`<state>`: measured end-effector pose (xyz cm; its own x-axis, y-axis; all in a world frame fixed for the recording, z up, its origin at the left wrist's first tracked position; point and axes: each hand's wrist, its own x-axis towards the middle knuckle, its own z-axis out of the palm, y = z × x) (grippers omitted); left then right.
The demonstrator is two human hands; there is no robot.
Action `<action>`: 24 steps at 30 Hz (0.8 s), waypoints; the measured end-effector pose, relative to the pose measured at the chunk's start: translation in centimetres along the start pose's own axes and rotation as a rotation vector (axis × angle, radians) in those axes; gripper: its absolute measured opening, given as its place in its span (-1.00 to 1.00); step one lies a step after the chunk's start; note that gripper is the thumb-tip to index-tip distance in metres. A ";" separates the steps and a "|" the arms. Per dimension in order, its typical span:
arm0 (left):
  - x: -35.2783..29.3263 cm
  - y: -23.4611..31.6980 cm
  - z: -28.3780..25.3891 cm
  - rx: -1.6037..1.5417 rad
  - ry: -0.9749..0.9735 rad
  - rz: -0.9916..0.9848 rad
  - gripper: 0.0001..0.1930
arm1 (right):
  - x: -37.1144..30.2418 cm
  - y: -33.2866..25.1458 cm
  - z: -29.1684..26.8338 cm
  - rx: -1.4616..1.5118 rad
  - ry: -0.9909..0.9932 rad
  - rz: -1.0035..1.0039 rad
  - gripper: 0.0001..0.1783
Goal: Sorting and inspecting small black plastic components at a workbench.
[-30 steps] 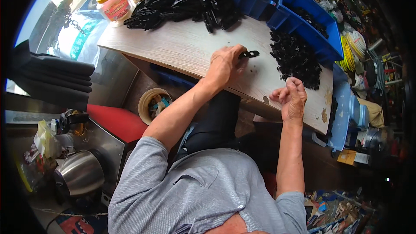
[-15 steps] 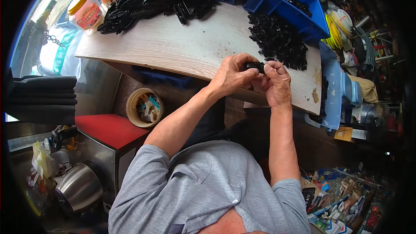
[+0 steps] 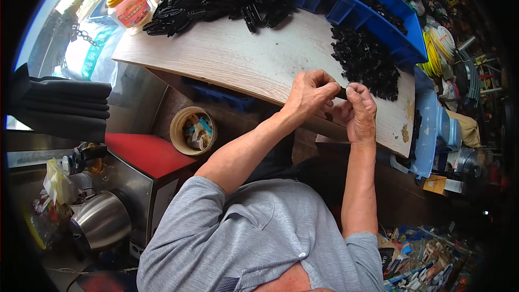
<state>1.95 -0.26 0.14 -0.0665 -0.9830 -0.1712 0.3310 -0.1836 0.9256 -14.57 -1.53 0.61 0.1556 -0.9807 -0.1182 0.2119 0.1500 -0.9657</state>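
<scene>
Above the table's front edge, my left hand (image 3: 312, 95) and my right hand (image 3: 359, 112) meet with bent, pinching fingers. Between their fingertips is a small black plastic part (image 3: 341, 93), mostly covered by the fingers, so its exact kind does not show. Just beyond the right hand lies a heap of small black plastic pieces (image 3: 367, 65) on the pale wooden table (image 3: 243, 57). Toward the far left of the tabletop is a pile of long, slim black plastic parts (image 3: 197, 4).
Blue bins (image 3: 378, 16) holding black pieces line the table's back. Jars, one a yellow-lidded jar (image 3: 130, 8), stand at the far left. Below the table is a round waste bucket (image 3: 193, 131), beside a red-topped cabinet (image 3: 148, 154). A blue plastic crate (image 3: 426, 130) adjoins the right edge.
The whole view has shifted, so the table and piles appear farther right. Both hands stay together at the table's front edge, and the black part between them is now more hidden by the fingers.
</scene>
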 end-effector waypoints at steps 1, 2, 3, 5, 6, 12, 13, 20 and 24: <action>-0.1 0.0 0.1 -0.057 0.032 0.019 -0.79 | 0.0 -0.3 0.1 0.003 -0.003 -0.001 -0.75; -0.1 -0.1 0.1 -0.114 0.065 0.037 -0.78 | 0.0 -0.5 0.3 -0.030 -0.007 0.052 -0.75; -0.1 -0.2 0.2 -0.111 0.067 0.038 -0.78 | 0.0 -0.6 0.4 -0.063 -0.012 0.106 -0.73; 0.0 -0.5 0.0 -0.164 0.074 0.090 -0.81 | 0.1 -0.5 0.4 -0.104 -0.040 0.098 -0.71; -0.1 -0.5 -0.2 -0.163 0.077 0.091 -0.81 | 0.1 -0.5 0.4 -0.146 -0.065 0.091 -0.68; -0.3 -0.7 -0.5 -0.125 -0.051 0.093 -0.83 | -0.2 0.4 0.1 -0.162 -0.039 0.000 -0.66; -0.5 -0.8 -0.6 -0.059 -0.054 0.175 -0.81 | -0.2 0.4 -0.1 -0.163 -0.035 -0.005 -0.66; 3.2 2.7 -12.0 1.265 0.664 0.937 -0.66 | -0.7 0.3 -2.2 0.123 0.057 -0.033 -0.57; 3.6 3.9 -15.5 1.651 0.583 0.772 -0.76 | -0.3 -1.1 -6.5 0.200 0.390 -0.005 -0.44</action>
<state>17.56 -4.63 -2.09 0.0307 -0.7807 0.6242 -0.9878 0.0717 0.1383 -21.12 -2.23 0.25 -0.2140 -0.9495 -0.2293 0.3999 0.1290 -0.9074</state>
